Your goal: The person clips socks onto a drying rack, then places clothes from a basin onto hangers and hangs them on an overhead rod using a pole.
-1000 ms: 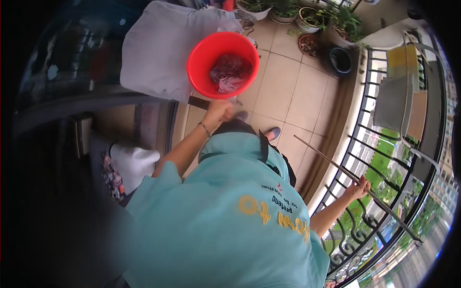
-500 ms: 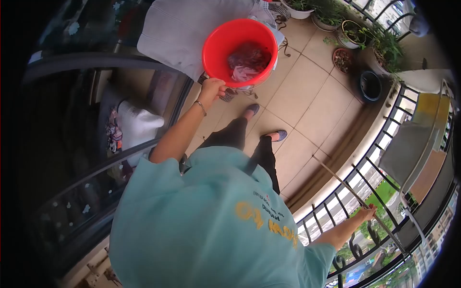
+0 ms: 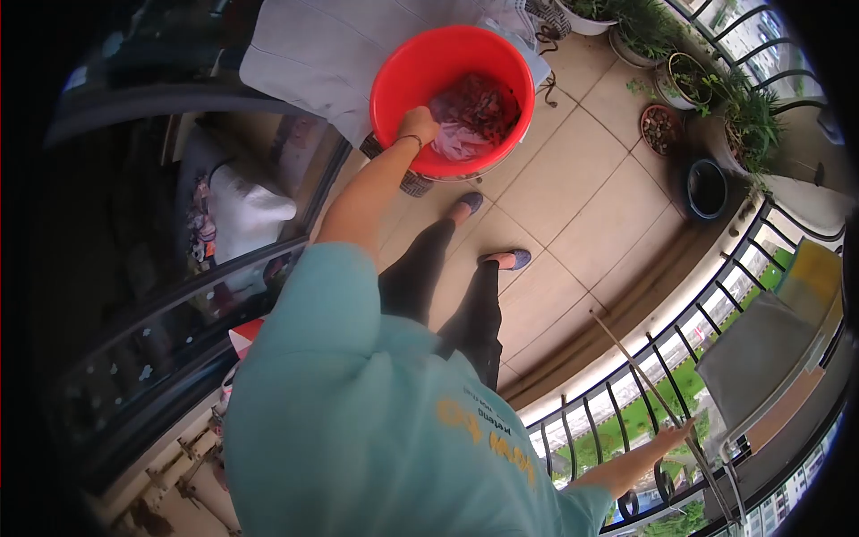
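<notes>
One bucket [image 3: 394,72] partly behind left hand [image 3: 418,126]

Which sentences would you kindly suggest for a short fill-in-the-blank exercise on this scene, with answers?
1. The left hand reaches into a bucket coloured ____.
2. The ____ hand holds the stick.
3. The person's shoes in view number ____.

Missing words: red; right; two.

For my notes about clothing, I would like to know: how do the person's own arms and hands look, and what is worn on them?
The left sleeve and right sleeve are short and plain teal. The left hand is bare, with a thin band around its wrist. The right hand is bare too; I can make out no band there.
</notes>
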{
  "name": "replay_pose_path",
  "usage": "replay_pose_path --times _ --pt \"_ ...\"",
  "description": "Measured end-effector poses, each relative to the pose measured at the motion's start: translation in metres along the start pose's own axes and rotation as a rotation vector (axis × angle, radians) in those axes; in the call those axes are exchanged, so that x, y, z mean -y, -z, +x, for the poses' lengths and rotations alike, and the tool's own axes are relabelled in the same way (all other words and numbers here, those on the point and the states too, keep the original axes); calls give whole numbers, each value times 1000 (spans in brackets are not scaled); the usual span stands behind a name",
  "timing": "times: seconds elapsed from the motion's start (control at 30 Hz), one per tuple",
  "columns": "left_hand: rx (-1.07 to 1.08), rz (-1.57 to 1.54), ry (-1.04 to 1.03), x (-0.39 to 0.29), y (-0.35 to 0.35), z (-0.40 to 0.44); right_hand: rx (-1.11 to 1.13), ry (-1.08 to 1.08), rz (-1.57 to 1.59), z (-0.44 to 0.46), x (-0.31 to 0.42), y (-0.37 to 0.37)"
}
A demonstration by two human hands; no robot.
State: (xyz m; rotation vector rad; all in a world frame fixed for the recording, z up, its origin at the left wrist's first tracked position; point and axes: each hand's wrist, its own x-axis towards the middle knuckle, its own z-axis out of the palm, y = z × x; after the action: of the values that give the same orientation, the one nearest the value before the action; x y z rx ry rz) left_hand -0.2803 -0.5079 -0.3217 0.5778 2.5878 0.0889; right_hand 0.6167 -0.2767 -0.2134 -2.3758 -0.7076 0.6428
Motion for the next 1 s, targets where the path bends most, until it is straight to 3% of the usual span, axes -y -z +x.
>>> replay_pose_path --times 0.1,0.2,0.27,0.4,0.47,0.57,0.67,0.77,0.87,0.93,1.0 --pt "55 66 84 -3 -21 24 165 -63 -66 -9 -27 10" --pt "107 55 183 -8 -32 37 169 -316 260 -24 -74 -2" --pt "129 47 256 -16 -36 35 202 -472 304 -61 -82 -26" --pt "171 68 283 -14 -46 38 615 -271 155 -157 -78 -92" --pt "179 49 292 -13 -43 37 742 -277 183 -208 -52 -133" --pt "264 41 227 -4 -40 39 898 -206 226 -266 -13 -189" --pt "250 44 30 1 -8 27 1014 -80 183 -315 24 -231" --pt "450 -165 15 1 49 -7 1159 127 103 -354 51 -269" --pt "405 -403 -210 23 89 -51 1257 408 20 -423 94 -289" --pt "477 -616 -124 25 123 -88 1330 632 9 -459 105 -303" --pt "516 -853 -210 29 159 -132 1391 757 -62 -504 123 -302"
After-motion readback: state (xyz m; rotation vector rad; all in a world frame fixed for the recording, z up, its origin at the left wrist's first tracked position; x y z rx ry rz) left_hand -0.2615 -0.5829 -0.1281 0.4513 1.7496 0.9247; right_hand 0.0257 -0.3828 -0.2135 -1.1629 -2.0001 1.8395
